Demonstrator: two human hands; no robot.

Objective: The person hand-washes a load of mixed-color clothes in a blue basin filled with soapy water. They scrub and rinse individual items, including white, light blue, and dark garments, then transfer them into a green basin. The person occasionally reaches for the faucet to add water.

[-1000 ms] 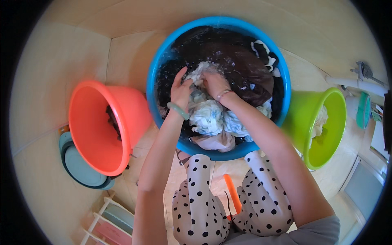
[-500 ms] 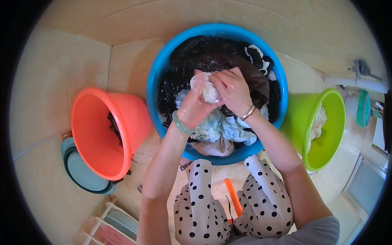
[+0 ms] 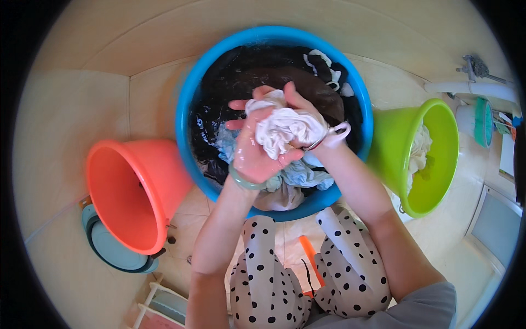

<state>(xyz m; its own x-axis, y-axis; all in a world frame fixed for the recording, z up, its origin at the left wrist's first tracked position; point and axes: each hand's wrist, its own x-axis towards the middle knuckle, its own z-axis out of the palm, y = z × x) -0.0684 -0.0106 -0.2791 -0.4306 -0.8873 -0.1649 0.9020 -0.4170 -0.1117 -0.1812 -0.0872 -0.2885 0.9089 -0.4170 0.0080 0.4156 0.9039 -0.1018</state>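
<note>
Both hands are raised over a big blue tub (image 3: 189, 104) and squeeze one bunched white wet cloth (image 3: 285, 129) between them. My left hand (image 3: 253, 153), with a pale green bangle at the wrist, cups the cloth from below and the left. My right hand (image 3: 300, 109) wraps over it from the right, with a thin bracelet at the wrist. The tub holds dark water with dark garments (image 3: 257, 74) and light blue and white laundry (image 3: 298, 175) under my hands.
An orange bucket (image 3: 131, 192) leans on its side at the left, over a grey-blue basin (image 3: 112, 252). A lime green bucket (image 3: 433, 159) with white cloth in it stands at the right. My polka-dot trouser knees (image 3: 263, 274) frame an orange object (image 3: 310, 257) on the tiled floor.
My hands have come up out of the tub with the white cloth, which was first pressed down among the laundry and is now bunched between both hands above the water.
</note>
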